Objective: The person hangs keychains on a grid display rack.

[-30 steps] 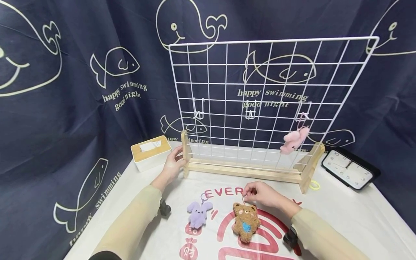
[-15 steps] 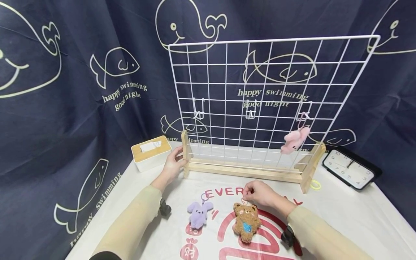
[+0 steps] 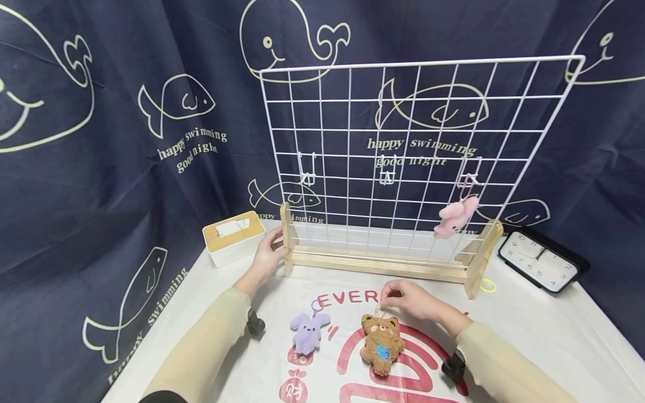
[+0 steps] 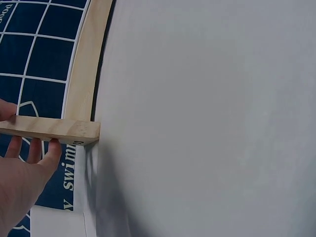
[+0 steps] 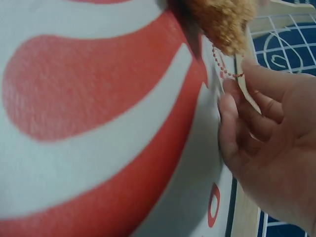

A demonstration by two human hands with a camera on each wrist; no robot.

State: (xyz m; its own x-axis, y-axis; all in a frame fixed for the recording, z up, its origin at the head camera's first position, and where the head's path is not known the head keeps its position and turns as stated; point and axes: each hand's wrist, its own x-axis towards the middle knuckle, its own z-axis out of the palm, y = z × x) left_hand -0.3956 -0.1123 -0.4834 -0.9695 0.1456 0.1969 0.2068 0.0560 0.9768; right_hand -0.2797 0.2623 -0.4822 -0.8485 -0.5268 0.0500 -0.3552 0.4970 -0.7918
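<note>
My left hand [image 3: 267,256] grips the wooden left stand [image 3: 287,238] of a white wire grid rack [image 3: 350,131]; in the left wrist view, fingers and thumb lie on opposite sides of that wooden piece [image 4: 81,130]. A brown plush bear keychain [image 3: 381,342] with a blue patch lies on the table, face up. Just beyond its head, my right hand [image 3: 414,300] pinches its thin bead chain [image 5: 217,60] between thumb and finger. A purple plush rabbit keychain [image 3: 308,334] lies between the two arms, ring pointing away. On the rack's right hook [image 3: 470,178] hangs a pink plush keychain [image 3: 456,217].
Two more hooks, a left hook [image 3: 308,177] and a middle hook [image 3: 387,177], sit on the grid. A tissue box [image 3: 234,238] stands left of the rack. To the right are a black-framed clock [image 3: 541,260] and a yellow ring [image 3: 487,286]. A dark printed curtain [image 3: 201,45] hangs behind.
My right hand has shifted slightly to the right at the bear's chain. The bear lies almost where it was, and my left hand keeps its place on the stand.
</note>
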